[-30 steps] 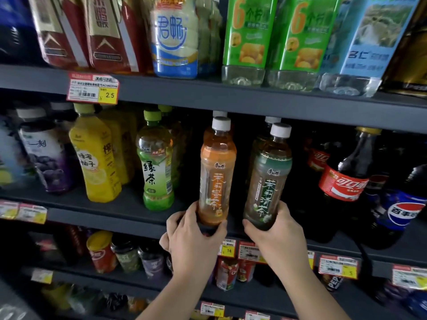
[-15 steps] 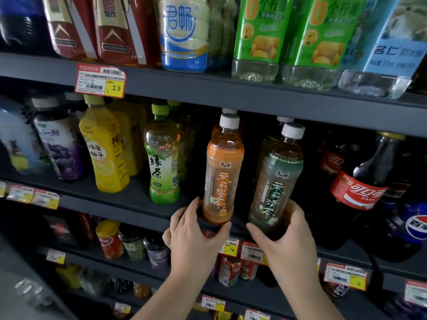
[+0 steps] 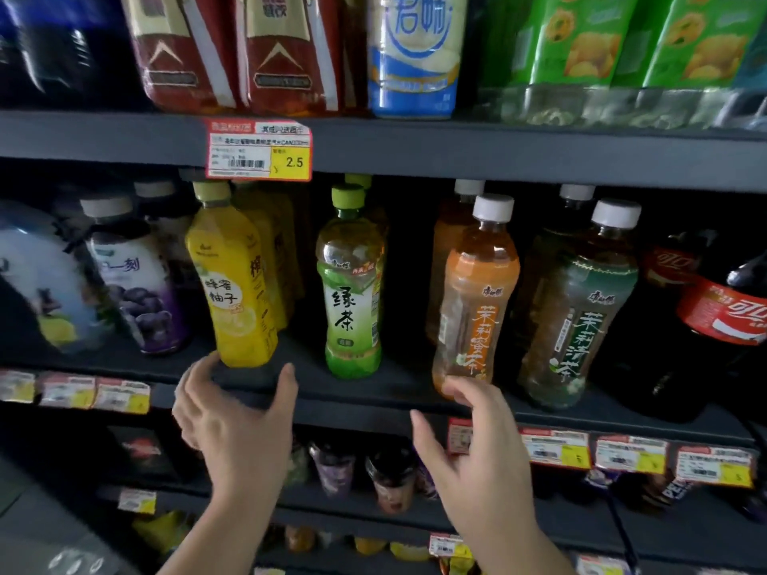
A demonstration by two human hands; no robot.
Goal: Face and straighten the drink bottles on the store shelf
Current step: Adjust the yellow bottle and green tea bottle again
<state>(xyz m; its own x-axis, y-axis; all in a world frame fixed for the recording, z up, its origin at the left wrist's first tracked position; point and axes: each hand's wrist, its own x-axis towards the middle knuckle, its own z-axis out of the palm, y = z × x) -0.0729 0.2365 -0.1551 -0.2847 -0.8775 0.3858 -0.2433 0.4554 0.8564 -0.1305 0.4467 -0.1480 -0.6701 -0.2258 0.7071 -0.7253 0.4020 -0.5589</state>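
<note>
Risk sits at the yellow bottle [image 3: 232,280], leaning on the middle shelf [image 3: 373,392]: the left hand [image 3: 232,425], spread and empty just below it, could tip it. The right hand [image 3: 477,446], loose and empty, brushes the orange bottle [image 3: 473,300].

Two hands: left hand [image 3: 232,425] and right hand [image 3: 477,446]. On the middle shelf [image 3: 373,392], front row: one purple bottle [image 3: 141,292], one yellow bottle [image 3: 232,284], one green tea bottle [image 3: 350,292], one orange tea bottle [image 3: 475,300], one dark green tea bottle [image 3: 577,313], and two cola bottles, the nearer [image 3: 714,325]. On the shelf above: two red cartons, one at [image 3: 186,47], and one blue-and-white bottle [image 3: 415,56]. One price tag [image 3: 258,149] reads 2.5.
</note>
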